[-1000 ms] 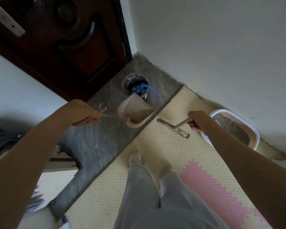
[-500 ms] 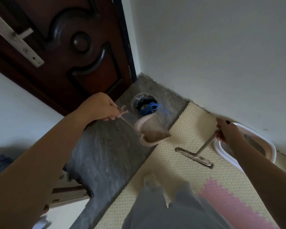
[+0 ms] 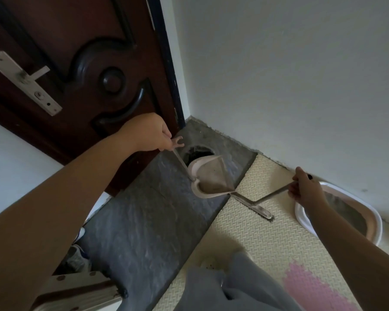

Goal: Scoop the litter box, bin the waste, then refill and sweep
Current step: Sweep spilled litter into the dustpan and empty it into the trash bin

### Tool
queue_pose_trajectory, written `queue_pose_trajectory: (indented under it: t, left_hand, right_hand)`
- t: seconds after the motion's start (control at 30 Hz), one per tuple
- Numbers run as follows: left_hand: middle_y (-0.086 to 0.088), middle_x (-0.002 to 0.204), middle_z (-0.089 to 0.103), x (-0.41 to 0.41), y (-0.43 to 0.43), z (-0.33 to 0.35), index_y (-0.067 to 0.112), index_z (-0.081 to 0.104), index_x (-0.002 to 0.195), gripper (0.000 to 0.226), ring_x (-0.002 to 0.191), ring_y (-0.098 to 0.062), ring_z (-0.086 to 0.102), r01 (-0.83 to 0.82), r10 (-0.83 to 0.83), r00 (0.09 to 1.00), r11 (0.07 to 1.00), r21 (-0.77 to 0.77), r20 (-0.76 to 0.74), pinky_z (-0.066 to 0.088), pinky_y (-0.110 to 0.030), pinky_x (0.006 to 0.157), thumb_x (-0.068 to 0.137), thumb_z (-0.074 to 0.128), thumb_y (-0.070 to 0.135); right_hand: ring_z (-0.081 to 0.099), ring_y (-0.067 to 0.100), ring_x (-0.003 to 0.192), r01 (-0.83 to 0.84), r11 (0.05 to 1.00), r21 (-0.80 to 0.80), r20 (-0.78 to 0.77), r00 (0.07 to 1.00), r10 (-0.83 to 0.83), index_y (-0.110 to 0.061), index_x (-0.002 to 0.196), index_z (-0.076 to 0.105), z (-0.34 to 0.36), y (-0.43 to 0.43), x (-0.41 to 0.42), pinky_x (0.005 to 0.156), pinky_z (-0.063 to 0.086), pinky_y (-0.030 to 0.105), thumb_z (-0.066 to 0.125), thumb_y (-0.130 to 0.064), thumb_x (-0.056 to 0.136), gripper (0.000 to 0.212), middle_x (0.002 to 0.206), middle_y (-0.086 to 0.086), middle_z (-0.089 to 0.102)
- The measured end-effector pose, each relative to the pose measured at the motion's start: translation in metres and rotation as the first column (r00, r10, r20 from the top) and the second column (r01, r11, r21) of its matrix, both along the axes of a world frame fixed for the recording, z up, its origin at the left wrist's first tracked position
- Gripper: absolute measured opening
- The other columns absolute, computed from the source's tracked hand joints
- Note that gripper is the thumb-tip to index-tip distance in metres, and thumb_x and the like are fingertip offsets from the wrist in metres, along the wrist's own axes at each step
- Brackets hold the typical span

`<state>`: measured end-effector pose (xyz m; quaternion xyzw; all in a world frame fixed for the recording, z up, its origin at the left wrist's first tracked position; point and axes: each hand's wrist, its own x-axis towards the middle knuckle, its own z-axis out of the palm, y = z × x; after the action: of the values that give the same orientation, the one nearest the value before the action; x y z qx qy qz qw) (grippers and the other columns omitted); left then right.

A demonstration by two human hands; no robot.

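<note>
Dark stone floor strip (image 3: 144,221) by door: left hand (image 3: 148,134), fingers closed on dustpan (image 3: 208,179) handle, tilts pan beside bin (image 3: 197,153), prob. to tip litter in. Right hand (image 3: 304,189), fingers wrapped round broom (image 3: 254,204) handle, parks head on mat right of bin; litter box (image 3: 373,221) further right, partly behind arm, bin contents too dark to tell.

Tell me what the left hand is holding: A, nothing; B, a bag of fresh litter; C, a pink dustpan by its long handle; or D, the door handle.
C: the left hand grips the thin handle of the pink dustpan, which sits beside the broom head.
</note>
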<state>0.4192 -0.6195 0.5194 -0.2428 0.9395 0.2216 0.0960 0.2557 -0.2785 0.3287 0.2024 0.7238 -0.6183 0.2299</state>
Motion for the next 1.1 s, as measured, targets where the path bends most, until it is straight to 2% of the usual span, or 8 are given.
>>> queue_pose_trajectory:
  t: [0.07, 0.17, 0.33, 0.53, 0.7, 0.77, 0.93, 1.1]
  left_hand:
    - [-0.005, 0.081, 0.073, -0.011, -0.003, 0.009, 0.013, 0.077, 0.089, 0.031, 0.082, -0.016, 0.066, 0.025, -0.025, 1.000, 0.999, -0.046, 0.001, 0.054, -0.037, 0.083, 0.075, 0.074, 0.040]
    - [-0.001, 0.082, 0.072, -0.027, -0.006, 0.021, 0.017, 0.076, 0.095, 0.031, 0.084, -0.014, 0.065, 0.045, -0.044, 0.999, 0.993, -0.107, 0.006, 0.053, -0.037, 0.085, 0.077, 0.071, 0.042]
    - [0.000, 0.083, 0.071, -0.045, -0.019, 0.036, 0.021, 0.075, 0.099, 0.035, 0.087, -0.015, 0.064, 0.041, -0.038, 0.999, 0.983, -0.178, 0.021, 0.051, -0.037, 0.089, 0.079, 0.069, 0.049]
    - [-0.004, 0.095, 0.070, -0.055, -0.031, 0.043, 0.018, 0.070, 0.112, 0.037, 0.092, -0.020, 0.062, 0.042, -0.034, 0.999, 0.958, -0.283, 0.031, 0.050, -0.037, 0.086, 0.083, 0.065, 0.041]
    - [0.007, 0.076, 0.064, -0.058, -0.045, 0.036, 0.023, 0.070, 0.111, 0.039, 0.074, -0.011, 0.060, 0.051, -0.047, 0.999, 0.939, -0.340, 0.020, 0.047, -0.031, 0.067, 0.084, 0.063, 0.051]
    - [0.009, 0.071, 0.063, -0.060, -0.049, 0.031, 0.024, 0.071, 0.108, 0.037, 0.069, -0.009, 0.058, 0.050, -0.050, 0.999, 0.937, -0.346, 0.009, 0.043, -0.029, 0.062, 0.085, 0.063, 0.051]
    - [0.014, 0.067, 0.055, -0.068, -0.052, 0.022, 0.024, 0.071, 0.110, 0.030, 0.065, -0.008, 0.054, 0.067, -0.056, 0.998, 0.928, -0.368, 0.041, 0.042, -0.030, 0.062, 0.087, 0.064, 0.042]
    - [0.014, 0.067, 0.048, -0.075, -0.034, 0.009, 0.023, 0.068, 0.117, 0.030, 0.063, -0.010, 0.048, 0.156, -0.125, 0.987, 0.895, -0.419, 0.100, 0.038, -0.029, 0.061, 0.089, 0.062, 0.032]
  right_hand:
    - [0.050, 0.014, 0.057, 0.017, 0.999, -0.033, 0.000, 1.000, -0.017, -0.015, 0.073, 0.051, 0.002, -0.008, -0.006, 0.053, 0.046, 0.027, 0.053, -0.041, 0.092, 0.032, 0.065, 0.003, 0.048]
    - [0.050, 0.013, 0.057, -0.016, 0.998, -0.068, -0.005, 1.000, 0.016, -0.015, 0.075, 0.050, 0.011, -0.023, -0.015, 0.055, 0.047, 0.027, 0.053, -0.043, 0.092, 0.034, 0.066, 0.003, 0.049]
    - [0.050, 0.013, 0.058, -0.179, 0.982, -0.055, -0.043, 0.983, 0.177, -0.015, 0.077, 0.050, 0.026, -0.042, -0.037, 0.053, 0.048, 0.024, 0.053, -0.043, 0.093, 0.032, 0.065, 0.004, 0.048]
    - [0.048, 0.014, 0.054, -0.290, 0.957, -0.026, -0.079, 0.955, 0.287, -0.014, 0.077, 0.049, 0.033, -0.054, -0.060, 0.051, 0.048, 0.024, 0.053, -0.039, 0.094, 0.030, 0.061, 0.005, 0.045]
    - [0.051, 0.019, 0.053, -0.365, 0.931, 0.034, -0.101, 0.925, 0.366, -0.010, 0.085, 0.051, 0.024, -0.056, -0.072, 0.066, 0.048, 0.036, 0.053, -0.042, 0.093, 0.034, 0.060, 0.007, 0.050]
    - [0.051, 0.019, 0.053, -0.356, 0.934, 0.022, -0.096, 0.929, 0.357, -0.009, 0.088, 0.052, 0.021, -0.057, -0.076, 0.067, 0.047, 0.036, 0.054, -0.042, 0.092, 0.034, 0.059, 0.007, 0.050]
    - [0.050, 0.018, 0.054, -0.353, 0.936, -0.007, -0.067, 0.934, 0.351, -0.008, 0.090, 0.051, 0.015, -0.054, -0.086, 0.059, 0.048, 0.030, 0.055, -0.041, 0.092, 0.033, 0.063, 0.007, 0.050]
    - [0.052, 0.017, 0.054, -0.381, 0.924, -0.014, -0.047, 0.924, 0.380, -0.009, 0.091, 0.050, 0.005, -0.052, -0.092, 0.062, 0.050, 0.032, 0.055, -0.045, 0.091, 0.036, 0.064, 0.006, 0.051]
